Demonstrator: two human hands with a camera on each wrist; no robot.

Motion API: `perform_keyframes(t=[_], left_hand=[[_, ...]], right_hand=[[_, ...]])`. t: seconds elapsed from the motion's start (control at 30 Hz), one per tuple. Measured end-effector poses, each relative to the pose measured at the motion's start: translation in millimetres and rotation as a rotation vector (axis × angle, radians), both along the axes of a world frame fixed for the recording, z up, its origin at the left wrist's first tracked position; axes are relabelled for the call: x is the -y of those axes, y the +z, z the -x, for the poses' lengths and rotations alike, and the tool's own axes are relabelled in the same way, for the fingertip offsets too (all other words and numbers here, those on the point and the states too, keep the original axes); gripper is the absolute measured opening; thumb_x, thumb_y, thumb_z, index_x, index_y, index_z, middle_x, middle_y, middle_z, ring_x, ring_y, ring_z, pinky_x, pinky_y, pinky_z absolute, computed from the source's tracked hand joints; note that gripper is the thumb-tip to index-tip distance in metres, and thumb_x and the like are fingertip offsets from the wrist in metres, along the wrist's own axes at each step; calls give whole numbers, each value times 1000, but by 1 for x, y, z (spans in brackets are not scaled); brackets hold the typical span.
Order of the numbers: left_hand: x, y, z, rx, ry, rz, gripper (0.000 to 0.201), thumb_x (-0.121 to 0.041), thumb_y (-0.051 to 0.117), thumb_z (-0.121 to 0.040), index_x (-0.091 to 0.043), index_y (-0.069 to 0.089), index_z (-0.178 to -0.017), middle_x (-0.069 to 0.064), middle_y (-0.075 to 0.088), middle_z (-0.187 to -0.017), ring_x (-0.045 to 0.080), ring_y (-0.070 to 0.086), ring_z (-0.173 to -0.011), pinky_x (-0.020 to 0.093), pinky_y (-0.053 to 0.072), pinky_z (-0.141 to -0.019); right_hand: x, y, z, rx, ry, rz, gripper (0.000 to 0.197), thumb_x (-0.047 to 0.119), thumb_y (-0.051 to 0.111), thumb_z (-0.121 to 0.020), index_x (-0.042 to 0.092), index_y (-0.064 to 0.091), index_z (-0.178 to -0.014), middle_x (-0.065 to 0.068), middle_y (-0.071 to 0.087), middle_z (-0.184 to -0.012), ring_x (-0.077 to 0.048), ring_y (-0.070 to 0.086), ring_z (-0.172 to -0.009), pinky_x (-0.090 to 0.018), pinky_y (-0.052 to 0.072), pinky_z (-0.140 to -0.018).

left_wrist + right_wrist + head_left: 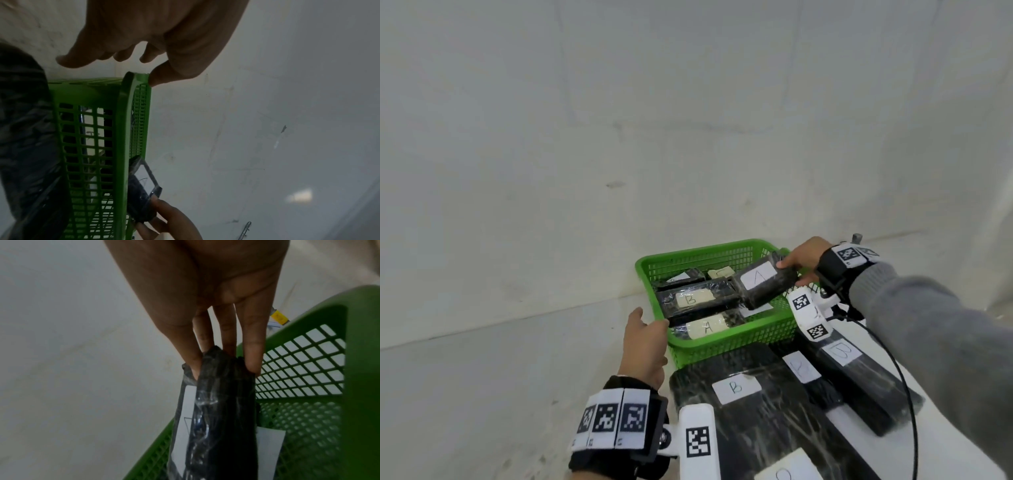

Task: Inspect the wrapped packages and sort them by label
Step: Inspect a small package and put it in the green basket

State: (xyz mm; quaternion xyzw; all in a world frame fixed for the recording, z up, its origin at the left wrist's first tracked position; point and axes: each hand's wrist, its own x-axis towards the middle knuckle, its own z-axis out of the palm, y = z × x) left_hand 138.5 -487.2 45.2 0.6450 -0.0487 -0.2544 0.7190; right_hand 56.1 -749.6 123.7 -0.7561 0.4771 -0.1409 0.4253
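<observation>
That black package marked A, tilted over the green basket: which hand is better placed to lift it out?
Right. The right hand already pinches the end of the A package above the green basket. The left hand only rests at the basket's near-left corner, probably steadying it.

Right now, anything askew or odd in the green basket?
One thing: the package labelled A sits tilted, its far end raised over the green basket rim because the right hand grips that end. The B package lies slanted across others. The left hand touches the basket's corner. No damage visible.
</observation>
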Motion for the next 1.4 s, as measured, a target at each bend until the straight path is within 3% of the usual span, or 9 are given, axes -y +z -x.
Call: perform_keyframes(t=[0.13,0.3,0.47,0.6,0.8,0.97,1.1,1.27,1.4], left_hand=[[2,-11,-10,-22,-50,18,65,6,40,-99,-19,20,-156,18,41,-144,32,43,-116,56,40,-98],[7,-22,-18,-49,-68,43,65,6,42,-99,-21,25,-154,24,48,-139,44,53,-121,57,49,-87],[7,-26,-21,-21,-118,78,55,11,39,-97,-17,41,-144,23,61,-123,33,60,-92,47,49,-76],[6,-27,-26,-24,-137,49,51,10,41,-97,-21,48,-137,13,68,-102,30,55,-92,44,33,-80],[4,-20,-21,-29,-151,55,51,10,39,-97,-17,47,-140,14,64,-103,25,57,-78,34,38,-63],[4,-18,-19,-16,-150,68,49,11,37,-97,-16,49,-137,15,63,-99,24,59,-73,32,42,-54],[3,-16,-19,-21,-162,81,48,11,37,-98,-15,48,-138,15,63,-100,24,59,-73,33,43,-55],[3,-18,-20,-21,-161,88,49,11,38,-97,-14,48,-138,15,63,-100,25,58,-75,33,43,-57],[5,-21,-21,-14,-153,78,50,10,39,-97,-15,47,-140,25,61,-118,29,57,-82,33,44,-56]], right_hand=[[10,-7,-10,-174,30,63,26,6,76,-83,-2,57,-69,-16,60,-71,-22,57,-29,-22,42,-27],[20,3,-10,-330,61,101,29,14,73,-88,2,55,-70,-11,58,-70,-21,52,-50,-13,37,-30],[34,1,-15,-339,61,149,25,12,83,-78,-2,62,-73,-21,67,-88,-34,63,-68,-45,58,-82],[37,-8,-20,-362,76,190,28,14,83,-78,0,60,-72,-15,64,-72,-27,64,-53,-34,59,-57],[46,-21,-28,-419,127,175,28,11,84,-77,-1,60,-68,-16,64,-73,-24,64,-44,-46,60,-79],[56,-19,-31,-459,160,160,30,10,83,-76,-1,60,-62,-17,62,-70,-19,56,-31,-28,52,-48],[58,-23,-38,-523,182,199,17,10,77,-82,1,66,-72,-15,68,-78,-23,62,-55,-31,57,-63],[63,-32,-38,-572,187,136,23,6,59,-96,3,60,-73,-19,68,-72,-12,50,-42,-17,40,-42],[74,-40,-37,-546,204,77,17,6,62,-94,-7,68,-103,-15,71,-83,-26,56,-76,-27,50,-75]])
